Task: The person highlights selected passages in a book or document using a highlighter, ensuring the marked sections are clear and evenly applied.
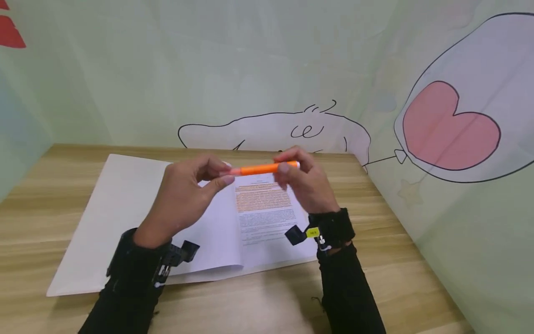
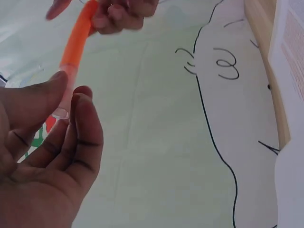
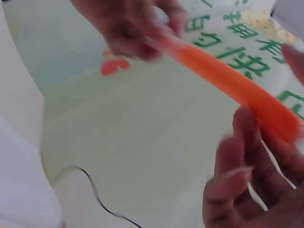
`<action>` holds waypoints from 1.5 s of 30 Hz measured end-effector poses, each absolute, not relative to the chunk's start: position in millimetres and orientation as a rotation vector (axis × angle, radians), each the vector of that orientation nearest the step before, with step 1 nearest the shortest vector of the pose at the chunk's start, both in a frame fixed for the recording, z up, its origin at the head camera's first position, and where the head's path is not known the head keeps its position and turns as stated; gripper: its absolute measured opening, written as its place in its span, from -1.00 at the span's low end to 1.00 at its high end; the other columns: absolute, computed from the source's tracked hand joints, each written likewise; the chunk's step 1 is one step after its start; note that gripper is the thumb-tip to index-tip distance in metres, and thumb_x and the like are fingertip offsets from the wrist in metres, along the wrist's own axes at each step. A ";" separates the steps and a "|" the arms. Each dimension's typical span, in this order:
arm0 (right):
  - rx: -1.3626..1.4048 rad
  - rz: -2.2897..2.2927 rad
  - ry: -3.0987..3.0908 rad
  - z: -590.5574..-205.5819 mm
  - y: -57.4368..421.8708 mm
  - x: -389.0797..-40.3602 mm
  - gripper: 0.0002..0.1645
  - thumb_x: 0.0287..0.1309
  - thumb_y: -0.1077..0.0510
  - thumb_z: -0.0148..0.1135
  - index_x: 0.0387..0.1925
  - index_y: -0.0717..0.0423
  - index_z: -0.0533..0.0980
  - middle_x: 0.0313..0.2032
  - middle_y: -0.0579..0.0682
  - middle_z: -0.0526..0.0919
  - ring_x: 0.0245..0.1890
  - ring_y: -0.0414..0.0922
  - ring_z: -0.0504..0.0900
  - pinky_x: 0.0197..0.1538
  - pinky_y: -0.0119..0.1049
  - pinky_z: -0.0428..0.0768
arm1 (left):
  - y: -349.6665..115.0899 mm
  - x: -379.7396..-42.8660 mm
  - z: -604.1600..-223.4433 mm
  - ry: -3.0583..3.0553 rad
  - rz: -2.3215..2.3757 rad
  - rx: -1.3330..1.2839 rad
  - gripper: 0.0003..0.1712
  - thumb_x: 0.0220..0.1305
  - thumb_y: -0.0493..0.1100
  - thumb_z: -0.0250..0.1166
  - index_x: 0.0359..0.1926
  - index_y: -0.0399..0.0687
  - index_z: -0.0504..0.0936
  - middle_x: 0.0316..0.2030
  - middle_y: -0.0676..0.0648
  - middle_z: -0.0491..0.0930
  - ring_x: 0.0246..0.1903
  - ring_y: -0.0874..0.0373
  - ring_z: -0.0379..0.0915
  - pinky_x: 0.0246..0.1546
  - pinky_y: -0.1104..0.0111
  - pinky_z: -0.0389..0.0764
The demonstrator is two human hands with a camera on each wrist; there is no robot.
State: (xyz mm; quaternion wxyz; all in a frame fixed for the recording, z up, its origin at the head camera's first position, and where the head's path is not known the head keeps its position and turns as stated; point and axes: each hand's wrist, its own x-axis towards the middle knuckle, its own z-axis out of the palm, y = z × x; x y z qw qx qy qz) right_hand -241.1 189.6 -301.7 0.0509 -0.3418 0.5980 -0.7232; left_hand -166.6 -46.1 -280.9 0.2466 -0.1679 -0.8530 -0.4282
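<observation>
An orange highlighter (image 1: pixel 260 169) with a see-through pinkish cap (image 2: pixel 69 78) is held level above an open document (image 1: pixel 271 227). My left hand (image 1: pixel 187 190) pinches the cap end between thumb and fingers. At the highlighter's other end, my right hand (image 1: pixel 306 181) has its fingers (image 3: pixel 244 126) touching the orange barrel from below. Its thumb (image 3: pixel 295 61) stands apart from the barrel in both wrist views. Blur softens the right hand's contact. On the printed page, a paragraph (image 1: pixel 263 197) is marked in orange; plain printed lines lie under it.
The document's white left side (image 1: pixel 112 222) spreads over the wood-grain table (image 1: pixel 25 250). Pale green sheeting with drawings (image 1: pixel 233 60) rises behind the table and along its right edge. Both wrists wear black straps (image 1: pixel 333 227) with small devices.
</observation>
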 end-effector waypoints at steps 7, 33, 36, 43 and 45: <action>-1.297 -1.343 2.974 -290.7 197.1 -232.4 -0.51 -0.03 0.20 0.57 0.00 0.15 0.66 0.02 0.06 0.63 0.07 -0.02 0.45 0.03 -0.04 0.44 | -58.0 -169.5 -282.1 -2.471 -1.054 -0.423 -0.86 0.17 -0.37 0.45 -0.28 -0.22 0.65 -0.34 -0.13 0.76 -0.36 0.00 0.68 -0.40 0.21 0.58; 0.152 -0.971 3.188 -382.4 264.3 -306.4 -0.78 0.10 0.20 0.45 -0.40 0.34 0.64 -0.39 0.25 0.70 -0.43 0.11 0.57 -0.43 -0.19 0.47 | -104.2 -174.8 -285.0 -2.640 -0.910 -0.169 -0.69 0.47 -0.19 0.11 0.11 -0.18 0.63 -0.03 -0.28 0.68 -0.03 -0.23 0.54 -0.08 -0.16 0.55; 0.206 -0.905 3.149 -395.7 270.6 -310.9 -0.82 0.07 0.26 0.43 -0.41 0.37 0.65 -0.38 0.26 0.71 -0.43 0.10 0.57 -0.45 -0.19 0.49 | -117.3 -175.9 -287.6 -2.707 -0.845 -0.107 -0.64 0.49 -0.12 0.07 0.13 -0.17 0.61 0.00 -0.33 0.64 0.00 -0.31 0.49 -0.09 -0.21 0.50; 0.235 -0.896 3.056 -407.3 268.7 -312.2 -0.80 0.01 0.27 0.51 -0.41 0.36 0.66 -0.37 0.24 0.70 -0.41 0.08 0.56 -0.43 -0.24 0.45 | -138.6 -173.0 -288.6 -2.769 -0.841 -0.006 -0.56 0.52 -0.03 0.02 0.19 -0.22 0.55 0.10 -0.39 0.57 0.08 -0.38 0.42 -0.02 -0.30 0.45; 0.226 -0.911 3.036 -409.0 269.3 -311.7 -0.79 0.01 0.27 0.50 -0.40 0.38 0.65 -0.36 0.26 0.70 -0.40 0.08 0.56 -0.44 -0.25 0.44 | -140.6 -173.6 -289.9 -2.795 -0.840 -0.004 -0.56 0.53 -0.05 0.02 0.21 -0.23 0.52 0.11 -0.40 0.55 0.11 -0.39 0.40 0.02 -0.32 0.43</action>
